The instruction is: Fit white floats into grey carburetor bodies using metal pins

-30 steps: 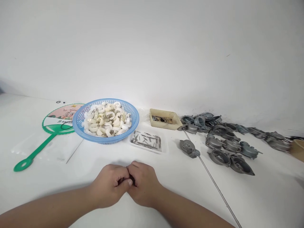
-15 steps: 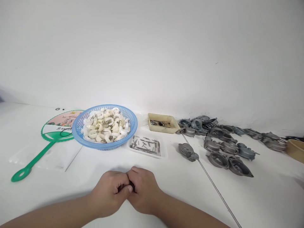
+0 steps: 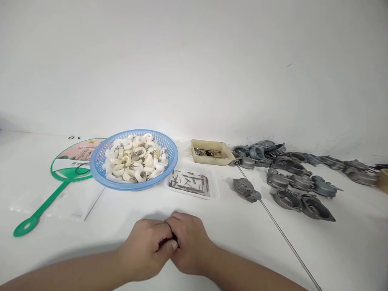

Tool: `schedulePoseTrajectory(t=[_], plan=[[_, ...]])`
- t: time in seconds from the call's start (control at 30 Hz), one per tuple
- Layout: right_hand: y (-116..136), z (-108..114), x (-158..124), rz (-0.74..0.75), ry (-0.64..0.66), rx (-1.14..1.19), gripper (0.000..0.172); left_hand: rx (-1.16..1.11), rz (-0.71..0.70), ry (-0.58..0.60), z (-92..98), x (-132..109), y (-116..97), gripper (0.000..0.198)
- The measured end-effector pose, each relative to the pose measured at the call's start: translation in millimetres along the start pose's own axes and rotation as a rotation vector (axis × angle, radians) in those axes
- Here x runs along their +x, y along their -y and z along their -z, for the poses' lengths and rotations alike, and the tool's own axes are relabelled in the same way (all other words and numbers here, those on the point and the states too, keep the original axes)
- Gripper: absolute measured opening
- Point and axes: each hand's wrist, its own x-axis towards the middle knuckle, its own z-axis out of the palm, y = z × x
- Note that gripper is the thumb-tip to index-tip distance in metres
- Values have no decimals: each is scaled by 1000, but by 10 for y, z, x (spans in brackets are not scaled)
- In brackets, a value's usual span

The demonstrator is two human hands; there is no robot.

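Observation:
Both hands meet at the front middle of the table, with curled fingers and knuckles touching. My left hand (image 3: 148, 249) is closed, its thumb laid across toward the other hand. Closed as well, my right hand (image 3: 191, 243) presses against it from the right. A small dark gap shows between them, and whatever they may hold there is hidden. Nearest beyond the hands is a clear shallow tray (image 3: 214, 190) of thin metal pins (image 3: 190, 182). Behind it to the left stands a blue plastic basket (image 3: 94, 165) filled with white and cream ring-shaped parts (image 3: 138, 159).
A green-handled fan (image 3: 50, 200) lies at left on a plastic bag (image 3: 68, 204). A cream bin (image 3: 212, 160) with small parts stands at the back. Grey metal housings (image 3: 287, 200) spread along the right, and one housing (image 3: 244, 188) sits beside a thin rod (image 3: 285, 237).
The camera view has shifted slightly, so the right-hand items appear farther right. The hands stay closed together, a little to the right in the picture.

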Motion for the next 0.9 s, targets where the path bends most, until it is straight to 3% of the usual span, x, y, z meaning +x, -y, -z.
schedulePoseTrajectory(t=[0.4, 0.9], plan=[[31, 56, 18, 6, 20, 24, 12, 34, -27, 49, 39, -6, 5, 8], [12, 29, -3, 15, -25, 48, 16, 9, -11, 27, 14, -20, 3, 6]])
